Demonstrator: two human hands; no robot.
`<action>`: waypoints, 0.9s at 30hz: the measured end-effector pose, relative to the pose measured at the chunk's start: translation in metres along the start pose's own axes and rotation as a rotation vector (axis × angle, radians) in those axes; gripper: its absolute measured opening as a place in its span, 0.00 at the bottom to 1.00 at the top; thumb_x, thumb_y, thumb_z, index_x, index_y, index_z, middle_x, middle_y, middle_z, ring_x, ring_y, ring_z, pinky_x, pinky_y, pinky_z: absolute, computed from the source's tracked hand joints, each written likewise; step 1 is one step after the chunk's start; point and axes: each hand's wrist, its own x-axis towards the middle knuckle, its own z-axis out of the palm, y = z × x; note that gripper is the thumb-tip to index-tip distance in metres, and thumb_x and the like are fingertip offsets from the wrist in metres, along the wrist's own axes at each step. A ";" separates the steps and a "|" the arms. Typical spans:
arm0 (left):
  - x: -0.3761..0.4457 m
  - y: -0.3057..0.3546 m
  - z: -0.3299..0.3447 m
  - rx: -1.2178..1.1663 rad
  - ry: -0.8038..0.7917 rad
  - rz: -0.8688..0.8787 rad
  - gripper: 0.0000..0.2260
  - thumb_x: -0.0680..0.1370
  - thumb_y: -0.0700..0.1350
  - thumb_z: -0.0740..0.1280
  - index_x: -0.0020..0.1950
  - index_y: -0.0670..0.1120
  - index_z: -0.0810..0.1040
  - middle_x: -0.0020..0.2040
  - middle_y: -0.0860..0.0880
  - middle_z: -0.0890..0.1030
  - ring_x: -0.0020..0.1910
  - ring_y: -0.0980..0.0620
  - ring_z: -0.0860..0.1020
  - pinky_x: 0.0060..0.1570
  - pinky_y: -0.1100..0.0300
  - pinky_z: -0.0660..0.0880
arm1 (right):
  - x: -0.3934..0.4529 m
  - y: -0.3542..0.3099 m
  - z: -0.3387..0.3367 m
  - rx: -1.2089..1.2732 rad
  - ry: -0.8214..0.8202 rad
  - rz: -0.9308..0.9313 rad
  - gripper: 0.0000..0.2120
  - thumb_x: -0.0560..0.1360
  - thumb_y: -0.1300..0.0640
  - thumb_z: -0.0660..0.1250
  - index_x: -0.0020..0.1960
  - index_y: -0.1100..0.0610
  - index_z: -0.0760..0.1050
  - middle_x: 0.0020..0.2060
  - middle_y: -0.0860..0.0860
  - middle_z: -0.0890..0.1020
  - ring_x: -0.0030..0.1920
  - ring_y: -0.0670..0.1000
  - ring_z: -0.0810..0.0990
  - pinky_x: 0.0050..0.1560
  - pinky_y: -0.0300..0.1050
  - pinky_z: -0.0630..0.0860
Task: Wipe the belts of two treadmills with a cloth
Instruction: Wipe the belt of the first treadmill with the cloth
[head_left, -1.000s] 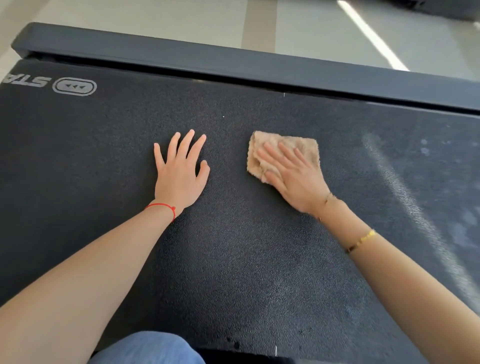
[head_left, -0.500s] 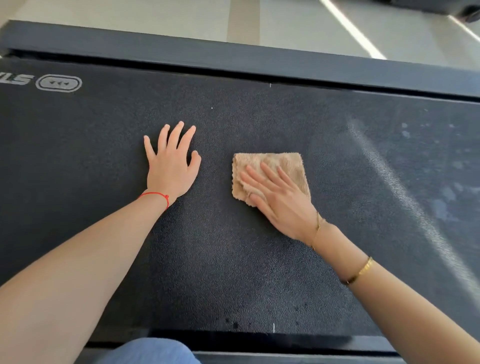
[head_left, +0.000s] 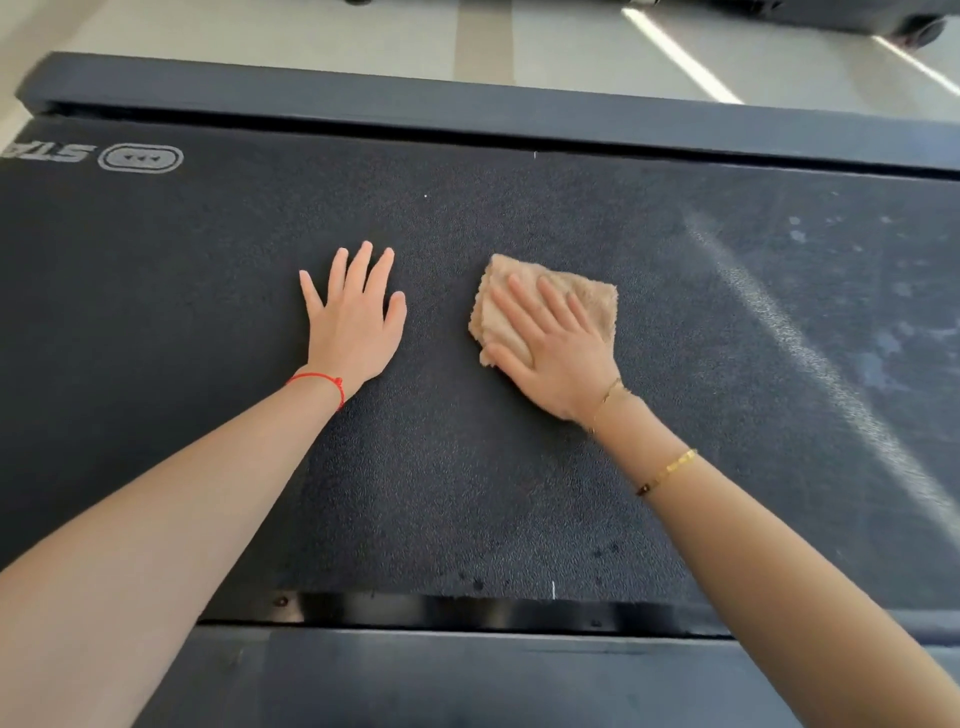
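Near the middle of the frame the right hand (head_left: 553, 351) presses flat, fingers straight and spread, on a folded tan cloth (head_left: 545, 306) lying on the dark treadmill belt (head_left: 441, 467). Just left of it, apart from the cloth, the left hand (head_left: 353, 322) rests palm-down on the belt with fingers straight, gripping nothing. A pale dusty streak (head_left: 810, 353) runs diagonally down the belt's right side, and a white logo (head_left: 140, 157) sits at upper left.

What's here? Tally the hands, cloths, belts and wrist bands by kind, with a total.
hands: 2, left, right
cloth: 1
belt: 1
red string band: 1
gold bracelets: 2, and
Total: 7
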 end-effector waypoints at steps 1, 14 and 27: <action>-0.009 0.001 0.000 0.008 -0.008 0.007 0.25 0.85 0.53 0.51 0.82 0.51 0.53 0.82 0.49 0.53 0.81 0.47 0.48 0.76 0.33 0.44 | 0.003 0.006 0.001 0.008 0.013 0.035 0.31 0.81 0.36 0.47 0.80 0.43 0.45 0.80 0.42 0.47 0.80 0.51 0.42 0.78 0.52 0.38; -0.084 0.006 0.001 0.023 0.005 0.019 0.25 0.85 0.53 0.49 0.82 0.52 0.52 0.82 0.49 0.52 0.81 0.48 0.47 0.76 0.35 0.43 | -0.050 0.000 0.000 0.070 -0.027 0.044 0.24 0.85 0.47 0.41 0.80 0.45 0.48 0.80 0.45 0.46 0.79 0.54 0.40 0.78 0.54 0.37; -0.104 -0.001 0.000 0.026 0.030 0.059 0.24 0.85 0.52 0.50 0.82 0.51 0.54 0.82 0.48 0.54 0.81 0.47 0.49 0.77 0.37 0.44 | -0.082 -0.044 0.015 0.058 0.072 -0.075 0.33 0.83 0.40 0.51 0.81 0.50 0.42 0.80 0.47 0.46 0.80 0.49 0.44 0.79 0.48 0.41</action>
